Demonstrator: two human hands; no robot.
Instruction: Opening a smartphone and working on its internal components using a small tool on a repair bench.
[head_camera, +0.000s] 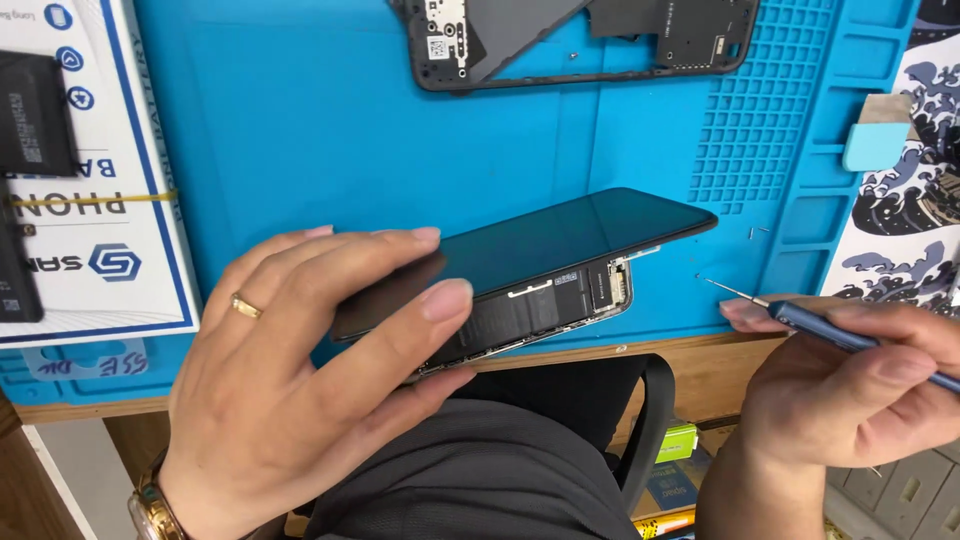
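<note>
Now phone (560, 262) aslant, far-right to near-left.

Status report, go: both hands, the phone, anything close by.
Left hand grips phone, screen lifted off body. Right hand holds blue screwdriver, tip clear of phone. Loose screws on blue mat nearby.

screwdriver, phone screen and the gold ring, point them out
screwdriver (850, 335), head view, on its blue handle
phone screen (560, 240), head view, middle of the dark glass
gold ring (245, 306), head view, on the band
</note>
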